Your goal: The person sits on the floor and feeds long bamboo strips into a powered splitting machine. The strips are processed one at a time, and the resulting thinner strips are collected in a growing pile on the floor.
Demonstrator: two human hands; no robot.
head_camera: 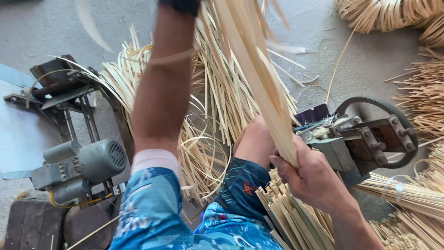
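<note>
My right hand (311, 178) is closed around a bundle of long pale bamboo strips (259, 69). The bundle rises from my fist toward the top of the view, and its upper part is blurred. My left forearm (164, 92) stretches up beside these strips. A dark band (181, 5) shows at the wrist, and the hand itself is cut off by the top edge. A bundle of short cut slats (296, 222) lies across my lap under the right hand. My bare knee (254, 139) and blue patterned shorts (240, 185) are below.
A grey electric motor (95, 162) on a metal frame stands at the left. A metal machine with a wheel (374, 134) sits at the right. Loose strips (212, 106) are heaped ahead on the concrete floor. Coiled strips (393, 14) and stick bundles (425, 92) lie at the right.
</note>
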